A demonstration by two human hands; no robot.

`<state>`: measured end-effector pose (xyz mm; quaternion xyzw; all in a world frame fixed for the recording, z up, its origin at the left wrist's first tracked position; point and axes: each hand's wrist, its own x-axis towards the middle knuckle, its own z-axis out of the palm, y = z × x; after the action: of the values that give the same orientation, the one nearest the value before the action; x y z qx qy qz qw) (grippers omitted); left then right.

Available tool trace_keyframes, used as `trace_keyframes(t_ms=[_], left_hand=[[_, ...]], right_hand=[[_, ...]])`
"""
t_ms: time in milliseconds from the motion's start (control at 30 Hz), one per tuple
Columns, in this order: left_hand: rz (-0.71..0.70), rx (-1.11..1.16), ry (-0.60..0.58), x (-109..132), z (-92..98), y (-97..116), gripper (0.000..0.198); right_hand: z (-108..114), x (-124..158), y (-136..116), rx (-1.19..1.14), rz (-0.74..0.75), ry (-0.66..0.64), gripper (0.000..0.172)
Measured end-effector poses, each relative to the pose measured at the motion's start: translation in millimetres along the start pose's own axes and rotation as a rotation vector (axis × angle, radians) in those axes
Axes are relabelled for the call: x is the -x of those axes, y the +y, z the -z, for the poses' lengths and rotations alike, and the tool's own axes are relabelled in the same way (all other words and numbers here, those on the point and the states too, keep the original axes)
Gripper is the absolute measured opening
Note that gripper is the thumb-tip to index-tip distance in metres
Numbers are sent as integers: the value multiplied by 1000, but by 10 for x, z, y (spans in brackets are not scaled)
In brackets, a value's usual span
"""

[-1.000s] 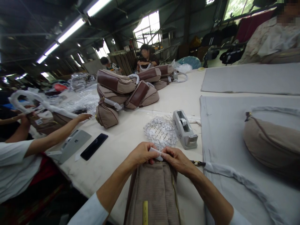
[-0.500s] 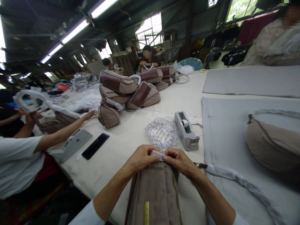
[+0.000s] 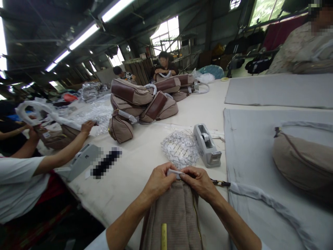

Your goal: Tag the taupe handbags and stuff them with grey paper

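Observation:
Both hands pinch a small white strip of wrapping (image 3: 174,172) at the far end of a taupe corduroy bag (image 3: 171,211). My left hand (image 3: 160,180) grips the strip's left part between thumb and fingers. On the right part, my right hand (image 3: 197,180) holds it the same way. The bag lies lengthwise toward me, a gold zip along its right side and a yellow bar-like piece (image 3: 163,236) on its near part. A dark strap end with a metal clasp (image 3: 221,183) shows beyond my right wrist, joined to a wrapped strap (image 3: 260,196). What lies under the fingertips is hidden.
Just ahead are a crumpled patterned plastic bundle (image 3: 180,147) and a grey tape dispenser (image 3: 207,146). Taupe and brown bags (image 3: 132,92) are piled beyond. Another bag (image 3: 301,159) lies on grey sheeting at right. At left, a co-worker's arm (image 3: 62,158) reaches near a second dispenser (image 3: 83,161).
My hands stay at the bag's end and have shifted only slightly, still pinching the white strip. The left co-worker's outstretched hand has drawn back to the left and now closes near a wrapped bag.

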<state>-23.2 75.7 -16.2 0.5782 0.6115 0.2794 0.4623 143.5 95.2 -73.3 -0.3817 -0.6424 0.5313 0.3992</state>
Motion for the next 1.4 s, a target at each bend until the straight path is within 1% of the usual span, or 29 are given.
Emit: trace_keyframes(t_ms=[100, 167, 233, 300, 400, 433, 500, 567, 600, 700, 733, 800, 867, 933, 1067, 1133, 1200, 1267, 1400], left_hand=[[9, 20, 48, 2, -57, 30, 13], [-10, 5, 70, 25, -88, 40, 13], [-60, -43, 94, 61, -110, 27, 14], [-109, -116, 128, 100, -124, 0, 16], [-162, -216, 166, 146, -133, -29, 18], [-187, -236, 176, 155, -134, -33, 18], [-254, -250, 194, 166, -137, -32, 19], [-318, -240, 211, 171, -146, -32, 20], [-341, -233, 215, 171, -153, -35, 22], [-380, -229, 213, 171, -184, -63, 24], [-386, -232, 209, 172, -192, -75, 24], [-388, -241, 210, 173, -198, -92, 24], [-361, -258, 201, 174, -178, -87, 23], [-277, -272, 159, 164, -133, -56, 22], [-25, -177, 4, 92, -34, 31, 21], [62, -207, -43, 45, -11, 61, 27], [118, -305, -76, 11, -5, 83, 28], [157, -355, -112, -1, -3, 103, 25], [181, -285, -170, 6, 10, 122, 21]], right_hand=[[-22, 38, 26, 18, 40, 39, 19], [-16, 70, 31, 26, 71, 58, 18], [14, 89, 11, 27, 96, 31, 18], [63, 78, -39, 18, 71, -8, 21], [137, -12, -135, 30, -33, -46, 27], [156, -56, -157, 43, -48, -82, 29], [185, -146, -170, 61, -44, -218, 31], [211, -215, -140, 40, -48, -352, 30], [224, -236, -117, 16, -64, -392, 29], [257, -249, -64, -32, -118, -461, 28], [262, -242, -64, -17, -115, -474, 26], [260, -221, -89, 84, -57, -485, 21], [239, -198, -135, 243, 37, -476, 15], [206, -177, -175, 384, 107, -458, 13], [145, -141, -197, 502, 149, -420, 16], [129, -131, -195, 545, 152, -405, 16], [124, -124, -198, 576, 150, -403, 16], [126, -114, -205, 578, 166, -415, 18], [142, -80, -201, 546, 201, -412, 18]])
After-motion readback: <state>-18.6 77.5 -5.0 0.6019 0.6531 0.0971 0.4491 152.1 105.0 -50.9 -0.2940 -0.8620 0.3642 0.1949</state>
